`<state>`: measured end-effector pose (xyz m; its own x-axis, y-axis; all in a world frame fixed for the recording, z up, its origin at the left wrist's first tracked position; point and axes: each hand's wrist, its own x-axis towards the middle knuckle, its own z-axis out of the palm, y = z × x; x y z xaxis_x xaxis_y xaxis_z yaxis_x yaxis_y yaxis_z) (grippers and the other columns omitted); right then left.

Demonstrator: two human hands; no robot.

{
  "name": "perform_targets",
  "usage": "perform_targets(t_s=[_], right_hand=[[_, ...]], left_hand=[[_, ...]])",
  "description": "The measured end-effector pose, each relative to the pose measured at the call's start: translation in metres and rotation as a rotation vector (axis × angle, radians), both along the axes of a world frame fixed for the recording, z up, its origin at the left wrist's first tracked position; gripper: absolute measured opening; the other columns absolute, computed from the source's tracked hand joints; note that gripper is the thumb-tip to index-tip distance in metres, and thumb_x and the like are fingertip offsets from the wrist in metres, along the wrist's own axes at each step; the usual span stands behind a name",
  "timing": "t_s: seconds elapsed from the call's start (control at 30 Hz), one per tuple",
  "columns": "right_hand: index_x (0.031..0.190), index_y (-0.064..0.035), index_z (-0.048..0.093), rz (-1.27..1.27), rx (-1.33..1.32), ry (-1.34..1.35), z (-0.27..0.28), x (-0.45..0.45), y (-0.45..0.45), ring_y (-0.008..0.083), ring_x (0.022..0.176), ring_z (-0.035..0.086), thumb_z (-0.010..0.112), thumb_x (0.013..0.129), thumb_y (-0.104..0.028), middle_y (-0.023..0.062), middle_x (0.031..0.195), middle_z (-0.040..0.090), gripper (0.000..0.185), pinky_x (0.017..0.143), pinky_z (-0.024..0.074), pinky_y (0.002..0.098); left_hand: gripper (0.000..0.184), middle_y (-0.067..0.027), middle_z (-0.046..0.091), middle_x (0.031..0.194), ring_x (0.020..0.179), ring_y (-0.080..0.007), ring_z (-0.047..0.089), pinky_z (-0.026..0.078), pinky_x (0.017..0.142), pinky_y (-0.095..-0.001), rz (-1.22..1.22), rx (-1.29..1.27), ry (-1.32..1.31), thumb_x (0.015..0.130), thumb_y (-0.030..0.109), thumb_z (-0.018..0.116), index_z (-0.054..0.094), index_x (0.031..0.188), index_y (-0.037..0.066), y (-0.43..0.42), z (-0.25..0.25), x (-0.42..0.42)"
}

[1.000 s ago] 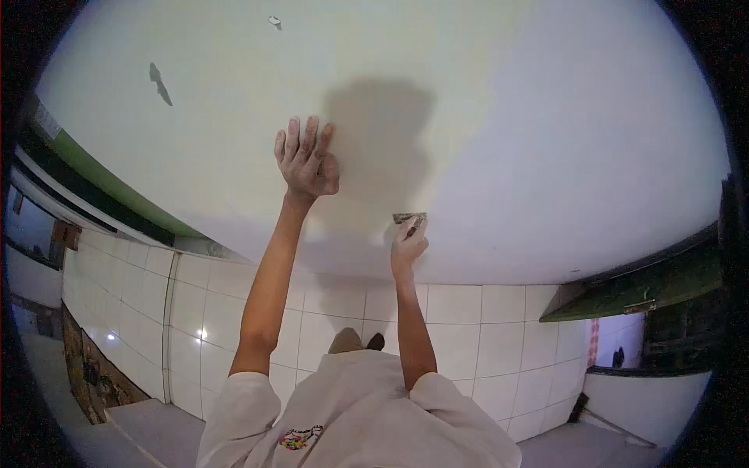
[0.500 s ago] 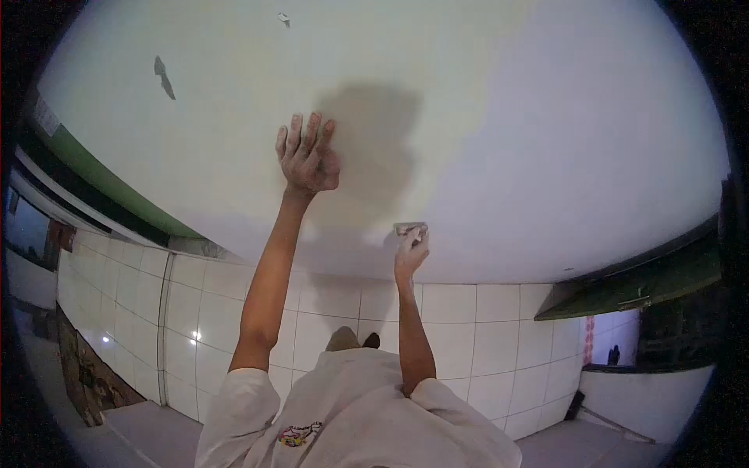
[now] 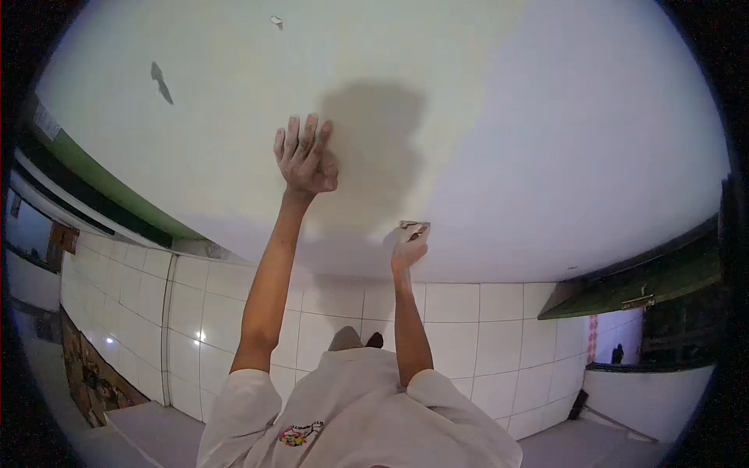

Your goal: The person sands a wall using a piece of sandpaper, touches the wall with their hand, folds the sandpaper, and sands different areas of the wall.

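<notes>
A large wall (image 3: 562, 140) fills the upper part of the view, yellowish on the left and whiter on the right. My left hand (image 3: 306, 156) is raised against it with fingers spread and pale dust on the skin; nothing is in it. Lower and to the right, my right hand (image 3: 409, 248) grips a small flat scraper (image 3: 413, 225), its blade at the wall's surface. A dark shadow lies on the wall between and above my hands.
White floor tiles (image 3: 452, 308) run below the wall, with my feet on them. A green door edge (image 3: 655, 285) with a latch juts in at the right. Green trim (image 3: 109, 183) borders the wall at left. Two chipped spots mark the wall's upper left.
My right hand with the scraper sits slightly lower than a second ago, and the blade's angle has varied. My left hand has stayed in nearly the same place.
</notes>
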<state>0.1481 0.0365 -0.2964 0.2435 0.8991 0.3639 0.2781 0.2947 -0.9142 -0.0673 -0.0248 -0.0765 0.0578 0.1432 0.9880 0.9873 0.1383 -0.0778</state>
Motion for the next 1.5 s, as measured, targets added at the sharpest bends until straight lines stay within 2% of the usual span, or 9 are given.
perform_targets(t_s=[0.17,0.3,0.57,0.67,0.77,1.0,1.13,1.2,1.5], right_hand=[[0.089,0.0,0.062,-0.114,-0.103,-0.079,-0.016,0.001,0.0,0.0431,0.063,0.064,0.052,0.096,-0.027,0.0203,0.069,0.067,0.03,0.058,0.0484,0.0493],[0.083,0.0004,0.064,0.018,-0.315,-0.183,-0.099,0.028,0.006,0.0423,0.068,0.066,0.052,0.095,-0.027,0.0199,0.073,0.069,0.032,0.065,0.0509,0.0489],[0.086,0.0026,0.061,0.139,-0.113,0.127,0.068,0.019,-0.017,0.0275,0.067,0.064,0.05,0.099,-0.02,0.0172,0.076,0.068,0.029,0.064,0.0483,0.0395],[0.091,0.0042,0.058,0.187,-0.002,0.242,0.084,0.005,-0.006,0.0107,0.064,0.052,0.052,0.101,-0.018,0.0081,0.072,0.06,0.025,0.056,0.0424,0.0295],[0.093,0.004,0.057,0.199,0.037,0.205,0.105,0.0,-0.012,0.0115,0.064,0.053,0.051,0.101,-0.017,0.0089,0.072,0.061,0.023,0.056,0.0431,0.0298],[0.094,0.0048,0.059,0.082,-0.117,0.022,-0.02,0.014,-0.009,0.0207,0.067,0.065,0.051,0.1,-0.019,0.0149,0.078,0.069,0.026,0.059,0.048,0.0367],[0.09,0.0035,0.064,0.305,-0.284,0.046,-0.179,0.04,0.016,0.0228,0.068,0.067,0.052,0.097,-0.016,0.0157,0.077,0.069,0.024,0.061,0.0492,0.0387],[0.089,0.0033,0.067,0.122,-0.54,-0.045,-0.226,0.039,0.029,0.0355,0.079,0.066,0.052,0.095,-0.021,0.0229,0.087,0.07,0.029,0.074,0.0499,0.0449],[0.087,0.0052,0.061,0.184,-0.448,0.317,-0.042,0.012,0.007,0.0223,0.075,0.061,0.051,0.099,-0.02,0.013,0.082,0.067,0.03,0.072,0.0486,0.0362]], left_hand=[[0.056,-0.0088,0.057,0.141,0.14,-0.031,0.041,0.02,0.118,-0.0462,0.014,-0.025,-0.014,0.079,0.022,0.045,0.063,0.132,0.015,-0.003,0.002,0.001],[0.056,-0.0083,0.056,0.141,0.139,-0.0302,0.042,0.02,0.118,-0.046,0.016,-0.015,-0.002,0.08,0.021,0.046,0.063,0.132,0.015,-0.004,0.002,0.003],[0.057,-0.0063,0.056,0.142,0.139,-0.0292,0.042,0.02,0.118,-0.0456,-0.014,0.008,-0.012,0.078,0.019,0.046,0.064,0.132,0.016,-0.002,0.005,0.006],[0.056,-0.0061,0.056,0.142,0.139,-0.029,0.042,0.02,0.118,-0.0454,-0.024,-0.006,-0.016,0.078,0.02,0.047,0.064,0.131,0.016,-0.003,0.003,0.006],[0.055,-0.0064,0.056,0.142,0.138,-0.0295,0.043,0.021,0.117,-0.0454,0.006,-0.023,-0.017,0.08,0.021,0.046,0.064,0.131,0.017,-0.004,0.001,0.004],[0.053,-0.0062,0.056,0.142,0.138,-0.0303,0.043,0.021,0.117,-0.0463,-0.001,-0.014,-0.009,0.083,0.024,0.045,0.063,0.133,0.018,-0.001,0.001,0.004],[0.055,-0.0056,0.056,0.142,0.138,-0.0301,0.044,0.022,0.117,-0.047,0.003,-0.007,-0.01,0.083,0.026,0.043,0.062,0.134,0.018,-0.001,0.003,0.003],[0.055,-0.0056,0.056,0.142,0.138,-0.0301,0.044,0.022,0.117,-0.047,0.007,-0.013,-0.01,0.082,0.025,0.043,0.062,0.133,0.018,-0.001,0.004,0.003],[0.057,-0.0063,0.056,0.142,0.138,-0.0306,0.043,0.022,0.116,-0.0481,0.018,-0.011,-0.003,0.079,0.022,0.045,0.063,0.132,0.017,-0.001,0.002,0.001]])
